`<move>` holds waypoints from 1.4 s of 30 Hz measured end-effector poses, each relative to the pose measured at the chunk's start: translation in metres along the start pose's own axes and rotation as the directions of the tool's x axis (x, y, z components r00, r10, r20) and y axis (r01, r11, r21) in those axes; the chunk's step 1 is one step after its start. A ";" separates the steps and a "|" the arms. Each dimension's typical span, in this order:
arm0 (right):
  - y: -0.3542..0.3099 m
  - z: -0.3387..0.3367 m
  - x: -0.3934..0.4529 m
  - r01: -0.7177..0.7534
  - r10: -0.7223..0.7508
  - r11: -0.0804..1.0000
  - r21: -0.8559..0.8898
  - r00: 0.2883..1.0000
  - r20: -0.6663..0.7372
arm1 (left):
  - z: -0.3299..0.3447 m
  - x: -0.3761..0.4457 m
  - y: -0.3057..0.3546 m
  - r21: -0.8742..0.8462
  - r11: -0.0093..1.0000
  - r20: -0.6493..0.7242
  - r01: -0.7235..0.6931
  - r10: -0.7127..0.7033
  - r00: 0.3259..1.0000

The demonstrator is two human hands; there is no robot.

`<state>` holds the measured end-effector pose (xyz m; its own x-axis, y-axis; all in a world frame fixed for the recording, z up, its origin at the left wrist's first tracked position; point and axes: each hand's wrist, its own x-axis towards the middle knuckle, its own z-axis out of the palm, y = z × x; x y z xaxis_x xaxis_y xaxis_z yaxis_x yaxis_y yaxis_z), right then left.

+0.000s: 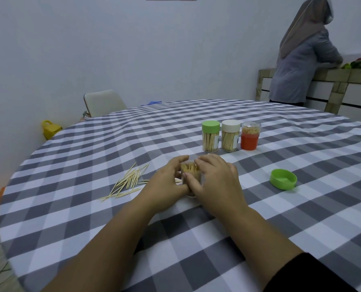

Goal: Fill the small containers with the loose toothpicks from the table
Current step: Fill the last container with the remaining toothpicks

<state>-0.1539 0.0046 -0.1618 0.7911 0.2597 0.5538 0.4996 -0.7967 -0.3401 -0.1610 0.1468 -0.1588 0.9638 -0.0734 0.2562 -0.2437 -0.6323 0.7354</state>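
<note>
We've got an open jar (191, 173) of toothpicks mid-frame, left hand (168, 182) and right hand (215, 182) both gripping it. Loose toothpicks (129, 181) lie left; three filled jars (230, 136) behind, labels unreadable; one green lid (283, 179) right.

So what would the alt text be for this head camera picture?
Both hands, left hand and right hand, grip an open clear container full of toothpicks on a checked tablecloth. Loose toothpicks lie left, a green lid right, three filled containers behind.
</note>
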 end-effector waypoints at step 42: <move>-0.020 0.014 -0.005 -0.299 0.139 0.892 0.338 0.895 0.424 | -0.053 0.011 -0.056 0.683 0.688 -0.034 0.245 -0.305 0.952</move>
<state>-0.1626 0.0274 -0.1685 0.9270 0.3533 0.1256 0.3286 -0.6043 -0.7259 -0.1423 0.2222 -0.1644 0.9880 0.1489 0.0406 0.1419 -0.9799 0.1405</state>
